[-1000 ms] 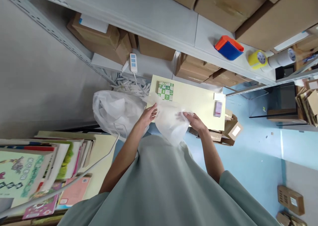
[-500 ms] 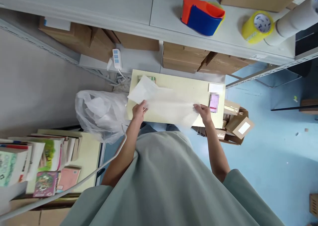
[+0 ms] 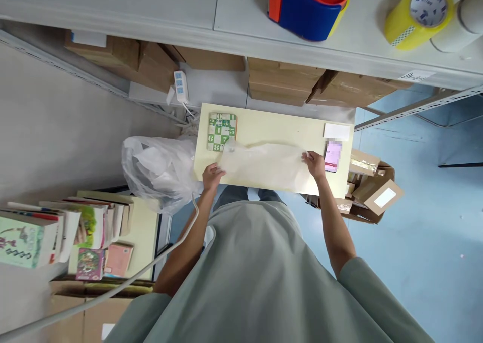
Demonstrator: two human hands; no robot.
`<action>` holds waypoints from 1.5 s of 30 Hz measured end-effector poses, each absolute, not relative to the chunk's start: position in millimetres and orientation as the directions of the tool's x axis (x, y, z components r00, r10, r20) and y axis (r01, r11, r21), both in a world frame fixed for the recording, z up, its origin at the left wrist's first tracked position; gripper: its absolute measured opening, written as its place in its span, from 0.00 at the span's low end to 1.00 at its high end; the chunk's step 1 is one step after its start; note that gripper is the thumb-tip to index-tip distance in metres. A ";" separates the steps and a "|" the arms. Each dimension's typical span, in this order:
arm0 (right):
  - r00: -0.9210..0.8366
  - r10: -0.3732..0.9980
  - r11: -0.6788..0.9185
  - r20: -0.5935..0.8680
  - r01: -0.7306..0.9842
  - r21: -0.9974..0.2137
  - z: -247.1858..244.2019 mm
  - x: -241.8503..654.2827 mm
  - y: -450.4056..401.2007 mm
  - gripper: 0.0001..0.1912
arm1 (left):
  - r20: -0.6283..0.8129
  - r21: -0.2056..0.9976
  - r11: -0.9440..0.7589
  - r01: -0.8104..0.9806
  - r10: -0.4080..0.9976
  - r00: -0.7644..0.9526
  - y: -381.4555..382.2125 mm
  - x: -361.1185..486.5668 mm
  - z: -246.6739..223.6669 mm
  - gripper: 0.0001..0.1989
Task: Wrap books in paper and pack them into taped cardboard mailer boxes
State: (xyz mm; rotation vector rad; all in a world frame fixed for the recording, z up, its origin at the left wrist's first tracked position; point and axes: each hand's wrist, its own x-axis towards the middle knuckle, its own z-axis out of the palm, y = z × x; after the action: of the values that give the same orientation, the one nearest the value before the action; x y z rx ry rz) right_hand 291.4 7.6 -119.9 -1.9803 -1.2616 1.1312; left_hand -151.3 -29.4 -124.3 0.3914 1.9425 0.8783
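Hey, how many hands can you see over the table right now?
2: the left hand at the left end of the sheet, and the right hand at its right end, beside the phone. Neither is hidden.

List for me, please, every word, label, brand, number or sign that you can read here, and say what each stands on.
"1", "5", "6", "7": on the green-and-white checkered booklet; its other digits are less certain.
Seemingly "D", the rest unclear: on the shelf label.
Too small or blurred: print on the yellow tape roll, the green book, the purple booklet and the parcel's white label.
Most of the phone screen is pixelated.
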 end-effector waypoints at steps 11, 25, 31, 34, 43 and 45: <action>0.426 0.851 -0.499 -0.307 0.475 -0.725 -141.2 273.1 18.9 0.29 | -0.370 0.624 0.579 0.525 0.811 -0.454 25.6 -123.3 -144.0 0.22; 0.359 0.887 -0.462 -0.291 0.708 -0.535 -139.3 279.1 -16.1 0.27 | -0.334 0.569 0.521 0.637 0.854 -0.399 -4.9 -147.1 -132.3 0.16; 0.355 0.871 -0.487 -0.339 0.709 -0.510 -144.3 258.5 -30.6 0.25 | -0.347 0.679 0.508 0.529 0.858 -0.379 -12.6 -131.9 -133.3 0.09; 0.380 0.869 -0.494 -0.317 0.704 -0.510 -146.5 256.0 -29.0 0.24 | -0.319 0.644 0.515 0.566 0.853 -0.413 -10.5 -123.4 -133.2 0.20; 0.458 0.864 -0.498 -0.209 0.717 -0.488 -141.1 289.3 -16.5 0.29 | -0.204 0.690 0.471 0.550 0.855 -0.478 20.1 -132.7 -125.1 0.25; 0.458 0.867 -0.490 -0.195 0.721 -0.490 -142.7 288.8 -15.1 0.30 | -0.167 0.692 0.451 0.564 0.860 -0.483 30.0 -135.5 -124.5 0.27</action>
State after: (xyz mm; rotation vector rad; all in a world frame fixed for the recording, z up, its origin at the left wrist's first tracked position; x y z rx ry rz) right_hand 288.8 -15.1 -142.7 -2.3743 -1.3475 0.6068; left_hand -135.5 30.0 -124.5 1.1894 2.2016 0.7779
